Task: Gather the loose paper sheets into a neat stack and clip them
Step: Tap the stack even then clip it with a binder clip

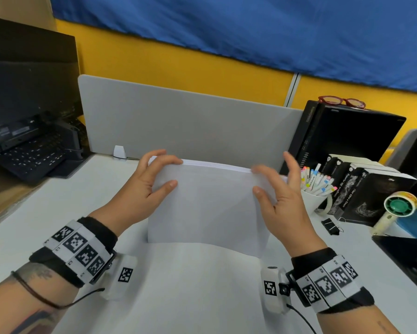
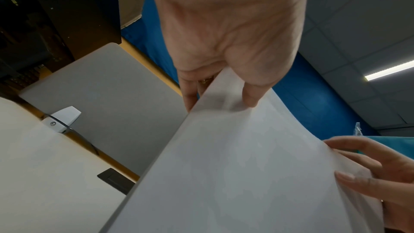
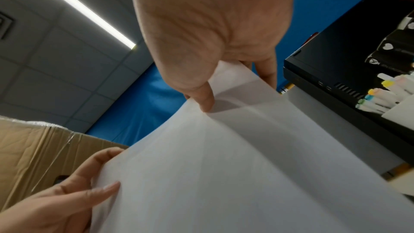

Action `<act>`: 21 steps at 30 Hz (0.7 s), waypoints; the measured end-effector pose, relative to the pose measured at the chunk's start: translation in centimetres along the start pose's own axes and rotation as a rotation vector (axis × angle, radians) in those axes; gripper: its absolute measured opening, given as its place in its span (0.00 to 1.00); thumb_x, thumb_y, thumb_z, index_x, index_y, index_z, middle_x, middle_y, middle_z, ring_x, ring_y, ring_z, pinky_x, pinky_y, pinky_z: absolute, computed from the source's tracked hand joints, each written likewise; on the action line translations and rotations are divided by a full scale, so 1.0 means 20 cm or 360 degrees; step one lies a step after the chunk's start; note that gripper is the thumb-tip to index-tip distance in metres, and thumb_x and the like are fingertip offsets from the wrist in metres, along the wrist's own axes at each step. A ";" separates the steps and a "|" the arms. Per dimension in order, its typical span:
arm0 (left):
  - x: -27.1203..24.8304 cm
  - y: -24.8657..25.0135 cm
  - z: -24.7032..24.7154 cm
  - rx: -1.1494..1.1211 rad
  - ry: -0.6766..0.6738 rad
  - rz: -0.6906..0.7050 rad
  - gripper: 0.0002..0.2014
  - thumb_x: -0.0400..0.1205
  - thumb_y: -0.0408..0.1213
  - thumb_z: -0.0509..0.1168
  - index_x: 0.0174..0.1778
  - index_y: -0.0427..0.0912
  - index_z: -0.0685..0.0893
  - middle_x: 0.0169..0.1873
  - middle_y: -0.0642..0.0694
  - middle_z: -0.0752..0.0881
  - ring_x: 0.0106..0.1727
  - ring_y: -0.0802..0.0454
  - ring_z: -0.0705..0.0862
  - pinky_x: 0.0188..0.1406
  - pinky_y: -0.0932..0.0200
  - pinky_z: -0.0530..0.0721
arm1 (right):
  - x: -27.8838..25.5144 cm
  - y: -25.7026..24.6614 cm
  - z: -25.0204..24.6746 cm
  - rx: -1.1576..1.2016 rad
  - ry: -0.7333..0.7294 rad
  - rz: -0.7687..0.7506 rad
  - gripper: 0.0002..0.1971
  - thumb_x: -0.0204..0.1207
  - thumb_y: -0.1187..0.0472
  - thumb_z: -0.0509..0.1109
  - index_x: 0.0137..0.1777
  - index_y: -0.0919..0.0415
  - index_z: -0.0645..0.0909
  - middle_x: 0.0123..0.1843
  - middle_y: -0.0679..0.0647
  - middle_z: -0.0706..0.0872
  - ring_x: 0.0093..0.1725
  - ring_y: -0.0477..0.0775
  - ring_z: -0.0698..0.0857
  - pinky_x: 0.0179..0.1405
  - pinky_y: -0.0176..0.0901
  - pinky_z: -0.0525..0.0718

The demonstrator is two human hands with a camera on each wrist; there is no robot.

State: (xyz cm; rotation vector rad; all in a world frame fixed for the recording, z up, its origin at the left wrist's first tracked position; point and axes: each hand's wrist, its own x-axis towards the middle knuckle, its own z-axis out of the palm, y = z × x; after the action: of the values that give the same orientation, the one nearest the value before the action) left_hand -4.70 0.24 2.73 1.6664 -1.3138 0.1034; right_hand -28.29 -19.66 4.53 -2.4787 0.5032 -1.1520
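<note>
A stack of white paper sheets (image 1: 207, 208) stands upright on its lower edge in the middle of the white desk (image 1: 58, 213). My left hand (image 1: 171, 172) grips its upper left corner, thumb on the front and fingers over the top and behind. My right hand (image 1: 256, 179) pinches the upper right corner with thumb and index finger, its other fingers spread. The wrist views show the stack (image 2: 235, 174) (image 3: 224, 166) held the same way by my left hand (image 2: 220, 103) and right hand (image 3: 237, 93). A black binder clip (image 1: 332, 226) lies on the desk right of my right wrist.
A grey divider panel (image 1: 190, 126) stands close behind the stack. At right are a cup of markers (image 1: 315, 186), black books (image 1: 371, 189), a small hand fan (image 1: 395, 208) and a black box (image 1: 342, 131). A black keyboard (image 1: 34, 155) sits far left. A pale flat sheet or mat (image 1: 190, 285) lies in front.
</note>
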 end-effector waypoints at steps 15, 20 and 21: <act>-0.03 -0.01 0.11 -0.1024 0.0187 -0.0772 0.25 0.81 0.39 0.76 0.74 0.47 0.79 0.59 0.54 0.93 0.61 0.50 0.91 0.69 0.38 0.84 | 0.11 -0.15 0.06 -0.0830 -0.0092 -0.0010 0.22 0.83 0.52 0.65 0.75 0.34 0.73 0.46 0.48 0.82 0.61 0.60 0.79 0.76 0.78 0.56; -0.03 -0.01 0.13 -0.0972 0.0213 -0.0752 0.15 0.84 0.37 0.72 0.67 0.46 0.85 0.59 0.50 0.93 0.59 0.50 0.92 0.65 0.43 0.87 | 0.15 -0.20 0.13 -0.0965 -0.0207 -0.0210 0.30 0.82 0.61 0.65 0.79 0.32 0.67 0.38 0.50 0.79 0.43 0.60 0.85 0.73 0.75 0.66; -0.03 -0.01 0.12 -0.0975 0.0208 -0.0747 0.16 0.84 0.37 0.72 0.68 0.46 0.85 0.59 0.50 0.93 0.60 0.50 0.92 0.64 0.43 0.87 | 0.16 -0.21 0.14 -0.0897 -0.0241 -0.0236 0.30 0.81 0.62 0.65 0.79 0.33 0.69 0.38 0.51 0.79 0.42 0.61 0.85 0.65 0.68 0.76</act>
State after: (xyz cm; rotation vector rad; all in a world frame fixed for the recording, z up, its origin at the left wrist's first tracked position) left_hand -5.86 -1.17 0.93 1.3569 -0.7226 -0.4231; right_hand -23.54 -16.97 6.86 -3.1017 0.6857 -0.9583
